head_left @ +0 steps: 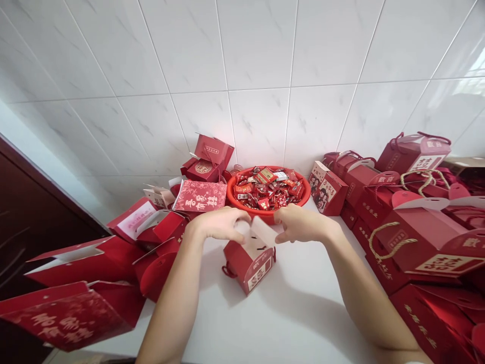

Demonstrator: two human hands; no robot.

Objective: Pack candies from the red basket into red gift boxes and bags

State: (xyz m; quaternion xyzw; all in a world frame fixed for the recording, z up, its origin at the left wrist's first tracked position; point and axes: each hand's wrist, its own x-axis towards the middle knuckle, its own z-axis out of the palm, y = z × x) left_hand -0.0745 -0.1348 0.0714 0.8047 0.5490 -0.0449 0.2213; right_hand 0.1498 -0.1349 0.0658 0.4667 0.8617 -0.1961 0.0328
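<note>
A small red gift box (250, 265) with gold and white characters stands on the white table (303, 313), its top flaps raised. My left hand (223, 224) curls round the white rounded flap at the box's upper left, with fingers and thumb closed on it. On the right, my right hand (297, 224) pinches the other white flap between thumb and fingers. Red cord handles hang at the box's sides. Just behind my hands sits a round red basin (306, 194) full of red-wrapped candies (265, 188).
Open red boxes (71, 316) crowd the left side, with more (202, 195) beside the basin. Closed red boxes with cord handles (432, 232) are stacked along the right. A box with printed figures (328, 189) stands right of the basin. Behind is a tiled wall (257, 116).
</note>
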